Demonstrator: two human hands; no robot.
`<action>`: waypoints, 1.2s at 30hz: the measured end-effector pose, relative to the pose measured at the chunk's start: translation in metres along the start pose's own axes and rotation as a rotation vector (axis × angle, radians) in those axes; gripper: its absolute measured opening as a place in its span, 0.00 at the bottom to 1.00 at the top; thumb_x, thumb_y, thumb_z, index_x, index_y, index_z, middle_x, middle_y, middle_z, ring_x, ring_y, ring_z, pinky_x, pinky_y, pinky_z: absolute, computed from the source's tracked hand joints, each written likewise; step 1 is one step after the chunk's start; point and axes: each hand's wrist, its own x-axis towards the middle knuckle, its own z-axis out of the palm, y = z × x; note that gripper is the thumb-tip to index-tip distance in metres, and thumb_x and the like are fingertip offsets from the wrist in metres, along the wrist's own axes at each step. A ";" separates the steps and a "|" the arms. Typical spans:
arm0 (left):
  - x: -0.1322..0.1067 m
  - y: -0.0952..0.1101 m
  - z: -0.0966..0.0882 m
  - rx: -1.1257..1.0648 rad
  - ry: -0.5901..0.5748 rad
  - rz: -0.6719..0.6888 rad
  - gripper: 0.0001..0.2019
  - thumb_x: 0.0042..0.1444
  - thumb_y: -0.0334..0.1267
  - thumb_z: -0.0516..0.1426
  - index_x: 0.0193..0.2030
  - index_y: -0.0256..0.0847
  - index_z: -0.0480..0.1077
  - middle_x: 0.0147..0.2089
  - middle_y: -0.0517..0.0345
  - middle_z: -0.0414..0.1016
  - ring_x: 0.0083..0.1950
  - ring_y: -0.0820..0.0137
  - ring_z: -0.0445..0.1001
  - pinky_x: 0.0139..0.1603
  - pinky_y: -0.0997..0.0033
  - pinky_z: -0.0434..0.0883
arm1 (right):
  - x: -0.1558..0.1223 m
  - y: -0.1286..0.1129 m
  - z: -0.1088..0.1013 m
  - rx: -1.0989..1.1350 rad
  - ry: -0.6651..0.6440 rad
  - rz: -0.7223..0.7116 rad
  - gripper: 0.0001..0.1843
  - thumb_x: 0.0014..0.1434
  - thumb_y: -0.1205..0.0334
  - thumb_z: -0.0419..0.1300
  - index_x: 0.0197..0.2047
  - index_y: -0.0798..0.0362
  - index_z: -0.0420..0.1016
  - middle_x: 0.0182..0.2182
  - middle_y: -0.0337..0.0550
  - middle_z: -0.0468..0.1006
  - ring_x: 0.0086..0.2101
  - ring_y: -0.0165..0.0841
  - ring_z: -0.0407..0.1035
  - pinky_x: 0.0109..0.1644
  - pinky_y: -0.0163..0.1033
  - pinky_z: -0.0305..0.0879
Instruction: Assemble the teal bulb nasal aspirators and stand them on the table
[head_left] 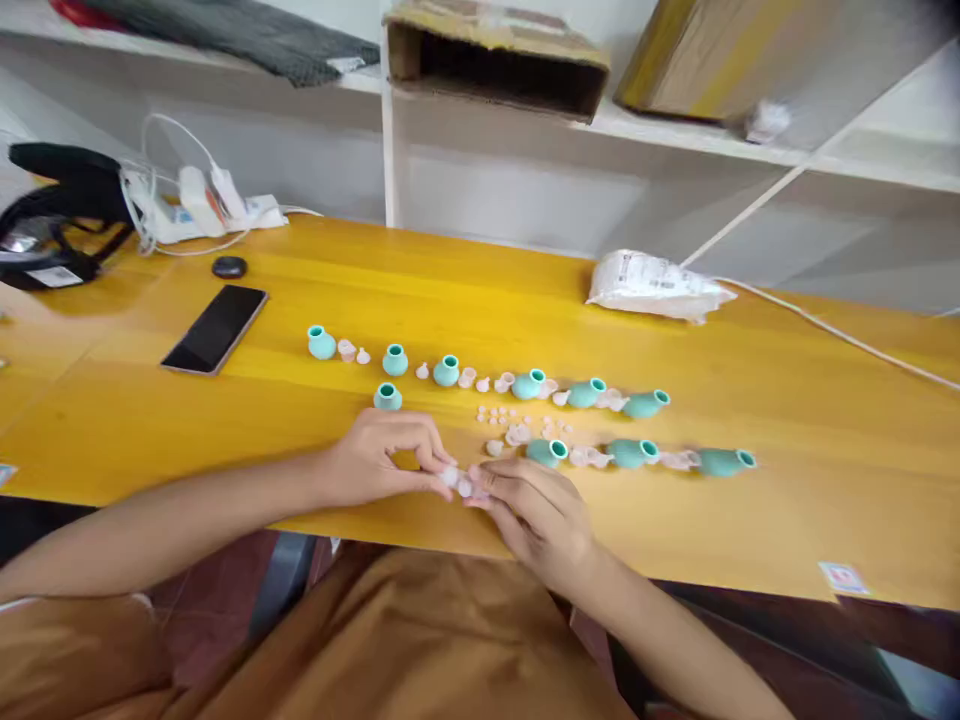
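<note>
Close together near the table's front edge, my two hands pinch small pale, translucent pieces. My left hand grips a small pale piece between thumb and fingertips. Touching it, or nearly so, is another small pale piece at the fingertips of my right hand. Whether the two pieces are joined I cannot tell. Just beyond my hands lie tiny pink beads and a pale pink cup-like piece. A teal pot stands behind my left hand, and another teal pot is beyond my right.
Several teal pots and small pink pieces form two rows across the table. A phone lies at left near a power strip. At the back right rests a white package. Shelves hold cardboard boxes.
</note>
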 end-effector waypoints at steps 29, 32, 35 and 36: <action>-0.002 0.008 0.000 0.018 -0.106 0.189 0.13 0.69 0.35 0.70 0.56 0.45 0.77 0.47 0.51 0.86 0.45 0.68 0.86 0.49 0.71 0.83 | 0.002 0.001 0.008 0.010 0.057 -0.095 0.14 0.76 0.68 0.65 0.62 0.57 0.75 0.41 0.50 0.89 0.36 0.37 0.81 0.40 0.44 0.74; -0.002 0.008 0.000 0.021 -0.107 0.174 0.14 0.67 0.34 0.71 0.56 0.44 0.77 0.47 0.51 0.86 0.45 0.67 0.86 0.49 0.71 0.83 | 0.003 -0.001 0.008 0.007 0.061 -0.070 0.12 0.76 0.67 0.65 0.61 0.57 0.75 0.40 0.49 0.89 0.35 0.36 0.80 0.40 0.44 0.73; 0.000 0.008 0.000 0.017 -0.098 0.170 0.15 0.66 0.32 0.71 0.55 0.43 0.76 0.46 0.50 0.86 0.45 0.67 0.86 0.49 0.71 0.83 | 0.003 -0.003 0.008 0.006 0.068 -0.052 0.12 0.77 0.67 0.65 0.60 0.57 0.75 0.41 0.50 0.89 0.35 0.36 0.81 0.41 0.44 0.74; 0.000 0.008 0.001 0.020 -0.092 0.172 0.15 0.65 0.31 0.71 0.55 0.42 0.76 0.46 0.50 0.86 0.45 0.67 0.86 0.49 0.71 0.83 | 0.003 -0.003 0.008 0.006 0.068 -0.049 0.12 0.77 0.67 0.65 0.61 0.56 0.75 0.41 0.49 0.89 0.35 0.36 0.81 0.41 0.44 0.74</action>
